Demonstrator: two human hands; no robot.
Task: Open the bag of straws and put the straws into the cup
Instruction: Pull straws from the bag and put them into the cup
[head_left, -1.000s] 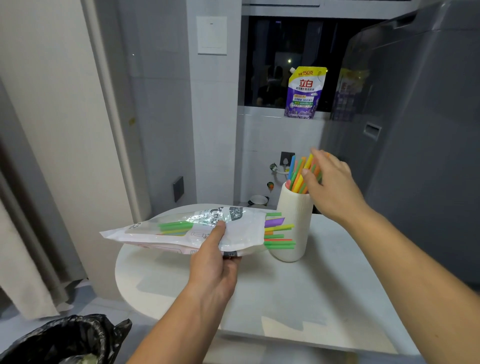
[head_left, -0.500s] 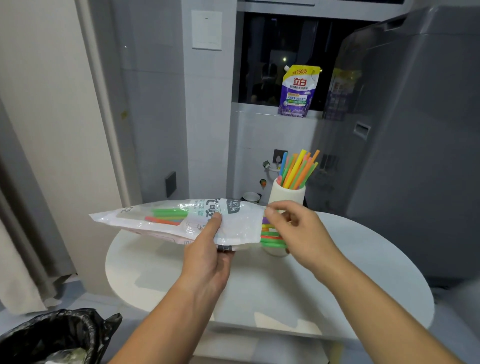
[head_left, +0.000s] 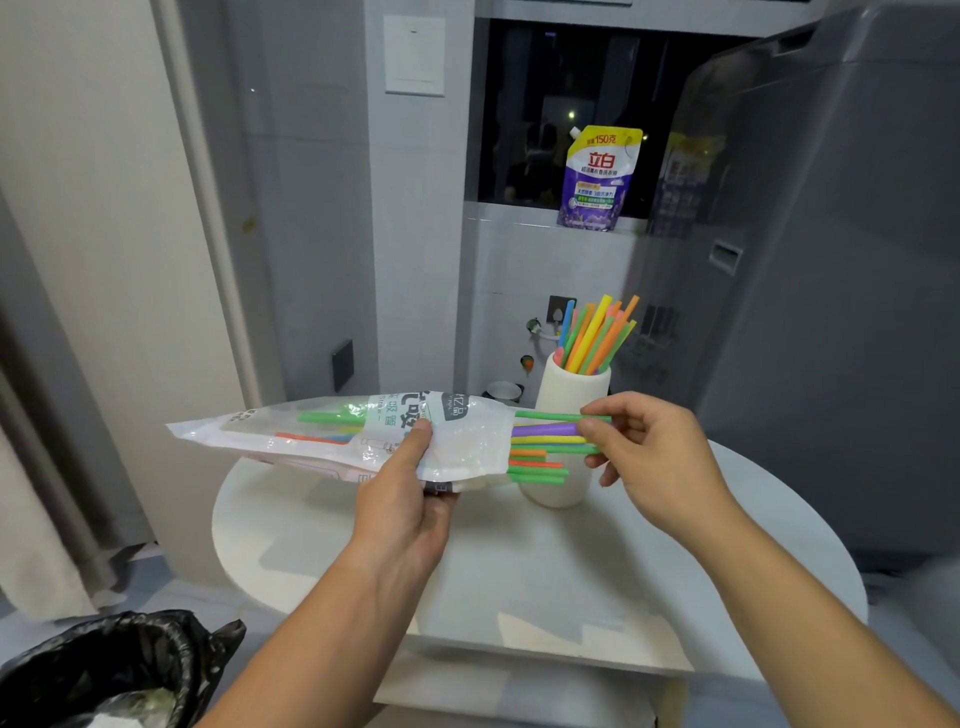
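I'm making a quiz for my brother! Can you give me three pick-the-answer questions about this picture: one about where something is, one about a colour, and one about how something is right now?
1. Where does the cup stand?
A. on the table
B. on the floor
C. in the bin

2. What colour is the cup?
A. white
B. red
C. black

3. How is the bag?
A. sealed shut
B. open, with straws sticking out
C. empty

Answers:
1 A, its base sits on the tabletop.
2 A, its wall is plain white.
3 B, straw ends poke out of the bag's end, where the right hand pinches some.
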